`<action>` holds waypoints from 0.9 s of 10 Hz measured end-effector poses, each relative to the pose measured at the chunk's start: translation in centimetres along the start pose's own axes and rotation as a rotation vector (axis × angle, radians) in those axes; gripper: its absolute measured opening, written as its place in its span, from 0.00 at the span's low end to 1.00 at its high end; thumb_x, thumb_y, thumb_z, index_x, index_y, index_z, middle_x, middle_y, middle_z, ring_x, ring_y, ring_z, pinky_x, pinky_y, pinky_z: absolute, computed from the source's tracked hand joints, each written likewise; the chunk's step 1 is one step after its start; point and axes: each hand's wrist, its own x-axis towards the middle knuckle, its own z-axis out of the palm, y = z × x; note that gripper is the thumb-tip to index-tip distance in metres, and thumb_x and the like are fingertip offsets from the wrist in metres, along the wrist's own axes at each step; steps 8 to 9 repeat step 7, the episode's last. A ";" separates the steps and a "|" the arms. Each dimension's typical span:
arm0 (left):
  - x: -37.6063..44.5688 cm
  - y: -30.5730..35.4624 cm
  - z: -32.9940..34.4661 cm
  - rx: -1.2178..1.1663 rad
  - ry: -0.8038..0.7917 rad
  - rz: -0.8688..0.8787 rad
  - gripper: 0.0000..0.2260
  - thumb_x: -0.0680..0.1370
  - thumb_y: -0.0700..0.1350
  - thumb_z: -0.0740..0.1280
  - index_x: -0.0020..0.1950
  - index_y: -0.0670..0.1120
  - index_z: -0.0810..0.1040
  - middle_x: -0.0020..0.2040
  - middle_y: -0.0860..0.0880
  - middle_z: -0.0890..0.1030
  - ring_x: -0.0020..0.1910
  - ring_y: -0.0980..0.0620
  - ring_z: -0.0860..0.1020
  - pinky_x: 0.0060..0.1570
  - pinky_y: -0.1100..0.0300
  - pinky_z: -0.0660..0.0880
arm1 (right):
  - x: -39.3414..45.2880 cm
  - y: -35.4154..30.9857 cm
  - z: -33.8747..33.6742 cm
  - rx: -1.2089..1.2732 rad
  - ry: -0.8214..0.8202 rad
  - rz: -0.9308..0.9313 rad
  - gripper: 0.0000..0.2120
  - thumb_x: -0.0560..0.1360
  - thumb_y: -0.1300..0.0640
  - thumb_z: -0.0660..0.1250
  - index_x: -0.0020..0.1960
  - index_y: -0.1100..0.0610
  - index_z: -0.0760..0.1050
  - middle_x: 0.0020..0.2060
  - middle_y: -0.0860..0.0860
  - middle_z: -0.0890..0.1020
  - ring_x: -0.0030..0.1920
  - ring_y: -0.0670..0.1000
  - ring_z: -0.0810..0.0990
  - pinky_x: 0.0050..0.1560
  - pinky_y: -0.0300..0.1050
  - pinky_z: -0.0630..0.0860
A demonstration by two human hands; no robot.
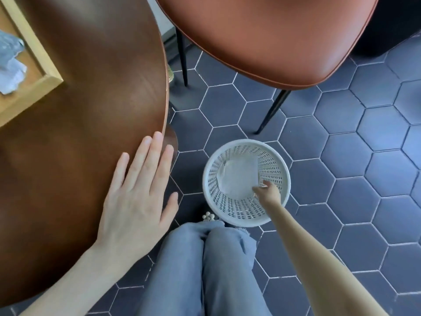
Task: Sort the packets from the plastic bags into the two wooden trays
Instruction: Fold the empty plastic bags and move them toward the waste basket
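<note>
Right hand (267, 192) reaches into the basket (282, 160), grip released just beside the plastic bag (239, 174); left hand (139, 190) lies flat on the surface (91, 87).

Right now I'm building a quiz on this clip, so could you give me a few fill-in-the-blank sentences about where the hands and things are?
1. The left hand lies flat on the round brown ____.
2. The right hand reaches down into the white perforated ____.
3. A wooden tray sits on the table, and the floor is laid with dark tiles of ____ shape.

Missing words: table; basket; hexagonal
</note>
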 end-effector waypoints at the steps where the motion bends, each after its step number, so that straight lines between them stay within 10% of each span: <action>1: 0.0 0.0 0.4 0.019 0.014 0.000 0.30 0.75 0.49 0.56 0.74 0.40 0.52 0.75 0.40 0.54 0.74 0.43 0.54 0.70 0.46 0.54 | 1.4 0.6 1.4 -0.180 -0.040 0.007 0.26 0.77 0.59 0.59 0.73 0.64 0.58 0.52 0.63 0.80 0.49 0.60 0.80 0.48 0.50 0.75; 4: -0.1 0.1 0.9 0.037 0.007 -0.003 0.26 0.75 0.47 0.57 0.72 0.40 0.60 0.75 0.38 0.55 0.74 0.41 0.54 0.69 0.44 0.55 | 1.1 0.3 -1.1 -0.085 -0.050 0.001 0.17 0.73 0.63 0.62 0.60 0.62 0.76 0.47 0.58 0.82 0.41 0.54 0.77 0.42 0.43 0.71; 5: 0.0 0.2 0.7 0.026 -0.021 0.002 0.26 0.73 0.46 0.59 0.70 0.41 0.64 0.75 0.38 0.56 0.74 0.42 0.54 0.69 0.45 0.54 | -1.7 -2.7 -4.1 0.088 -0.048 -0.057 0.11 0.74 0.64 0.62 0.53 0.65 0.79 0.33 0.52 0.79 0.33 0.50 0.75 0.35 0.41 0.71; 9: 0.0 0.4 -2.0 -0.016 -0.243 -0.029 0.32 0.68 0.48 0.70 0.70 0.41 0.66 0.76 0.39 0.52 0.75 0.43 0.52 0.71 0.45 0.56 | -12.9 -13.7 -11.4 0.310 -0.094 -0.367 0.09 0.74 0.63 0.63 0.37 0.57 0.76 0.31 0.54 0.79 0.31 0.50 0.75 0.33 0.41 0.72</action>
